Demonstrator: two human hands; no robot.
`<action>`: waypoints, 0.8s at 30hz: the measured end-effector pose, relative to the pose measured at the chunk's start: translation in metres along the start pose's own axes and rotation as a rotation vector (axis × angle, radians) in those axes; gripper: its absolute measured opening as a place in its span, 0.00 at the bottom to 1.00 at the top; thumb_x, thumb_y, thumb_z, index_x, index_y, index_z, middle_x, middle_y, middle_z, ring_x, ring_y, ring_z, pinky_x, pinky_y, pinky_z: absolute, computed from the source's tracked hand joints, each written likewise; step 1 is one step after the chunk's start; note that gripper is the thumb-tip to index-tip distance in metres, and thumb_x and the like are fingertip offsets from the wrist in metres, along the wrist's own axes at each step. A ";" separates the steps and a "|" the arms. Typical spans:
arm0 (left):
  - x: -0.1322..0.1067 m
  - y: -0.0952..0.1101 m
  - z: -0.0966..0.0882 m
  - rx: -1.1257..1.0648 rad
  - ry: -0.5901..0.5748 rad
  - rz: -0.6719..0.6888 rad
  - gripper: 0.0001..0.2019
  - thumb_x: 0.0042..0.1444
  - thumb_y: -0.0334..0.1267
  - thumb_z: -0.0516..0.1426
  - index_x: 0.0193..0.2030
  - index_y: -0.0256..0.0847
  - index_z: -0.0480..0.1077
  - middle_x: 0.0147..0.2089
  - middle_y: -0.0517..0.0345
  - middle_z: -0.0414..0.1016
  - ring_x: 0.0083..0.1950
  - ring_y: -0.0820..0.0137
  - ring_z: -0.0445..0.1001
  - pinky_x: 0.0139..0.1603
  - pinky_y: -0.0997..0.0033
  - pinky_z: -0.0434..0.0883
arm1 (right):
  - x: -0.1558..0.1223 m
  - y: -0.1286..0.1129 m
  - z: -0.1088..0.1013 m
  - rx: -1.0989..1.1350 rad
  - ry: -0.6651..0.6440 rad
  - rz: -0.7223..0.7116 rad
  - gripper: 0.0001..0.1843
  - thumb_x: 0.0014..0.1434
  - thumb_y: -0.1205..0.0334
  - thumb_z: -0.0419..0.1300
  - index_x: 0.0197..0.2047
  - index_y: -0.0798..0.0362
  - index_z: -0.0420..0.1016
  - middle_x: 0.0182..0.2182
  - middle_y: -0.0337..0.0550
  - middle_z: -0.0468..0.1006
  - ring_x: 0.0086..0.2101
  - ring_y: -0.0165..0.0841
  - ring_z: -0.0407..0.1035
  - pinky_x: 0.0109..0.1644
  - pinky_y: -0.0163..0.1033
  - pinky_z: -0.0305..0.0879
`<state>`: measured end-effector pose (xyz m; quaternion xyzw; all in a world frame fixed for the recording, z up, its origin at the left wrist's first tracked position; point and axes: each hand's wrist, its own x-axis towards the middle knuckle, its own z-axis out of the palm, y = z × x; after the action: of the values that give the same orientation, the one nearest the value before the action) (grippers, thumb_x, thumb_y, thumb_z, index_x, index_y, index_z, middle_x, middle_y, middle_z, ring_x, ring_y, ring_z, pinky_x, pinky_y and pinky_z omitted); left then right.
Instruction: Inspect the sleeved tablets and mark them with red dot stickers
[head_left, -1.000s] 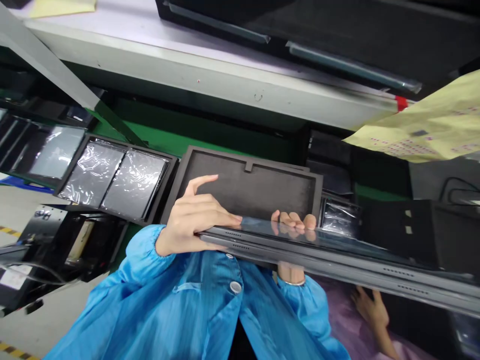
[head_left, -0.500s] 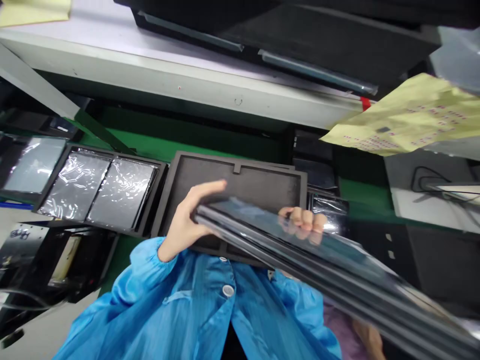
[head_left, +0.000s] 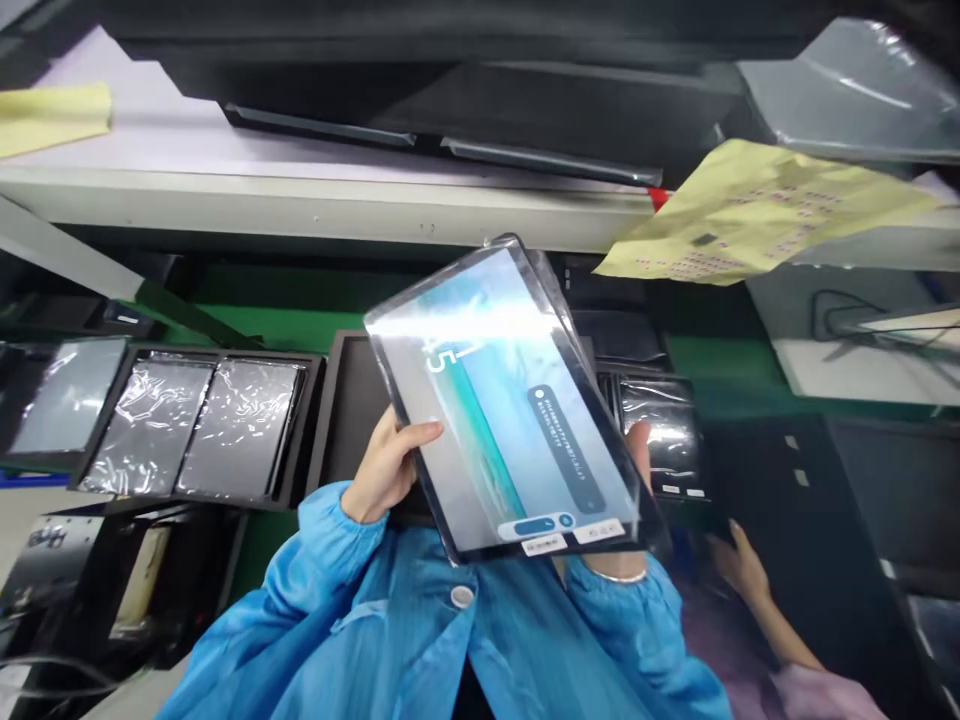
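Note:
I hold a stack of tablets (head_left: pixel 510 400) upright before me, the front one's lit screen facing me. My left hand (head_left: pixel 386 465) grips the stack's left edge, thumb on the screen's rim. My right hand (head_left: pixel 637 455) is mostly hidden behind the stack's right edge, holding it from behind; a bracelet shows at that wrist. Behind the tablets lies a dark foam tray (head_left: pixel 349 410). Both my sleeves are blue.
A black tray (head_left: pixel 199 425) with two plastic-wrapped tablets lies at left. A white shelf (head_left: pixel 300 200) runs across above, carrying dark trays. A yellow sheet (head_left: pixel 742 210) hangs at upper right. Another person's hand (head_left: pixel 739 560) rests on a dark surface at lower right.
The tablet stack has swung from lying edge-on and flat to standing up with its lit screen toward me. Both hands kept hold; the view shifted slightly.

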<state>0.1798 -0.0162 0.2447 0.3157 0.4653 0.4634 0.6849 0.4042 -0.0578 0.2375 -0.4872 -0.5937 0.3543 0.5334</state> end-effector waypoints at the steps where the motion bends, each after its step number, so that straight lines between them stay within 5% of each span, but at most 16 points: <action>1: -0.002 0.000 -0.007 0.062 0.000 0.032 0.20 0.45 0.43 0.70 0.43 0.39 0.74 0.35 0.57 0.82 0.33 0.64 0.81 0.33 0.67 0.78 | -0.002 -0.001 0.001 0.065 0.018 0.048 0.36 0.76 0.50 0.29 0.61 0.50 0.75 0.37 0.46 0.86 0.47 0.42 0.82 0.53 0.53 0.80; 4: -0.006 0.004 -0.024 0.166 -0.008 0.071 0.20 0.46 0.44 0.70 0.45 0.40 0.74 0.35 0.58 0.82 0.32 0.63 0.81 0.30 0.67 0.78 | -0.012 -0.009 -0.002 0.303 -0.002 0.230 0.26 0.74 0.49 0.47 0.68 0.47 0.70 0.46 0.45 0.86 0.48 0.45 0.82 0.53 0.51 0.81; 7: -0.005 0.008 -0.033 0.154 0.006 0.058 0.23 0.45 0.43 0.69 0.49 0.41 0.74 0.37 0.56 0.83 0.34 0.62 0.82 0.30 0.66 0.79 | -0.019 -0.019 -0.005 0.357 -0.022 0.232 0.26 0.69 0.51 0.59 0.69 0.39 0.68 0.59 0.41 0.80 0.56 0.46 0.76 0.58 0.50 0.79; 13: -0.005 0.011 -0.036 0.082 -0.027 -0.023 0.25 0.43 0.43 0.70 0.49 0.41 0.75 0.37 0.54 0.84 0.33 0.59 0.83 0.29 0.64 0.81 | -0.023 -0.030 -0.007 0.237 0.011 0.085 0.28 0.71 0.54 0.58 0.72 0.35 0.63 0.61 0.38 0.77 0.57 0.43 0.76 0.56 0.47 0.80; 19: -0.015 0.023 -0.040 0.160 -0.069 0.017 0.23 0.50 0.40 0.68 0.53 0.41 0.75 0.41 0.52 0.84 0.37 0.58 0.83 0.34 0.63 0.82 | -0.030 -0.035 -0.015 0.206 -0.004 0.104 0.33 0.68 0.50 0.63 0.73 0.37 0.60 0.59 0.41 0.79 0.53 0.42 0.79 0.53 0.42 0.82; 24: -0.024 0.036 -0.026 0.189 -0.008 -0.011 0.18 0.49 0.37 0.67 0.48 0.41 0.75 0.40 0.54 0.83 0.39 0.59 0.83 0.36 0.64 0.82 | -0.034 -0.040 -0.018 0.269 -0.005 0.185 0.32 0.66 0.51 0.66 0.71 0.36 0.64 0.57 0.40 0.80 0.51 0.43 0.79 0.53 0.45 0.81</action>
<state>0.1404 -0.0249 0.2747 0.3784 0.5060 0.4126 0.6562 0.4117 -0.1034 0.2689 -0.4632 -0.4948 0.4794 0.5575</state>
